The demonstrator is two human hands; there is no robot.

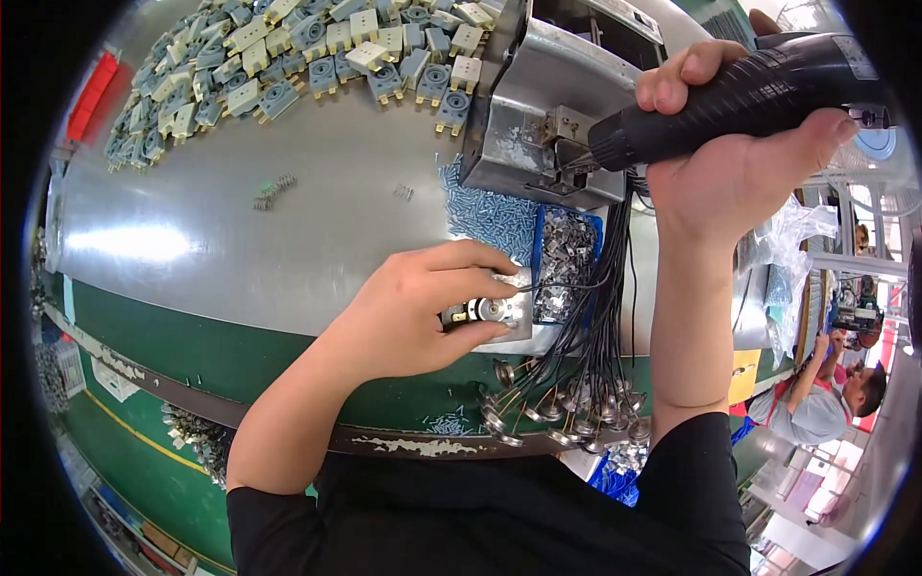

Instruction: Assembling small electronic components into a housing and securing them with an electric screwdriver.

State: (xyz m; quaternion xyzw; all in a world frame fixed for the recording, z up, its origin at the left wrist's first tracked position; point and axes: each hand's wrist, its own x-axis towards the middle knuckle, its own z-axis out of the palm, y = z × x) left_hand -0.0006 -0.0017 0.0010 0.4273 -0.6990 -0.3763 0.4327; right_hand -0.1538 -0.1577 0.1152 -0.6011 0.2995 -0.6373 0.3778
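My right hand point(715, 178) is wrapped around a black electric screwdriver point(711, 108). The driver is tilted, its tip end at the small metal outlet point(573, 144) of a steel box that looks like a screw feeder point(514, 120). My left hand point(413, 302) is closed around a small part with a round black-and-white centre point(492, 309), thumb on the near side and fingers on the far side. The part sits at a small metal plate point(521, 312) on the bench edge, and a black cable runs from it to the right. Its underside is hidden by my fingers.
Loose screws point(490, 213) lie beside a blue bin of small metal pieces point(567, 254). Black cables with round metal ends point(567, 403) hang over the bench edge. Grey-and-cream switch-like parts point(317, 48) pile up at the far left. Springs point(274, 192) lie on the steel bench. A co-worker point(816, 403) is at right.
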